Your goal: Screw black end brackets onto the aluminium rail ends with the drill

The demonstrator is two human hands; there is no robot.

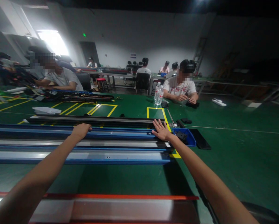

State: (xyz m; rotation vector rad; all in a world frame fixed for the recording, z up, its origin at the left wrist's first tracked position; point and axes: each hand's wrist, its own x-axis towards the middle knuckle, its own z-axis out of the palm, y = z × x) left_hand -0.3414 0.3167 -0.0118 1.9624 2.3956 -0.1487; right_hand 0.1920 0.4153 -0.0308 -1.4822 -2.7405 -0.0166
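Long blue-edged metal rails [134, 155] lie side by side across the green table. My left hand [81, 130] rests on the far blue rail [120, 133], its fingers curled over the edge; what they grip, if anything, is hidden. Near the right end of the same rail, my right hand [161, 130] lies with its fingers spread, fingertips reaching the black rail [106, 120] just beyond. Nothing is held in the right hand.
Right of the rails, a blue bin [191, 138] with black parts stands beside a black flat piece [200, 139]. Water bottles [158, 95] stand farther back. A red-edged panel [123, 208] lies closest. Several people sit at tables.
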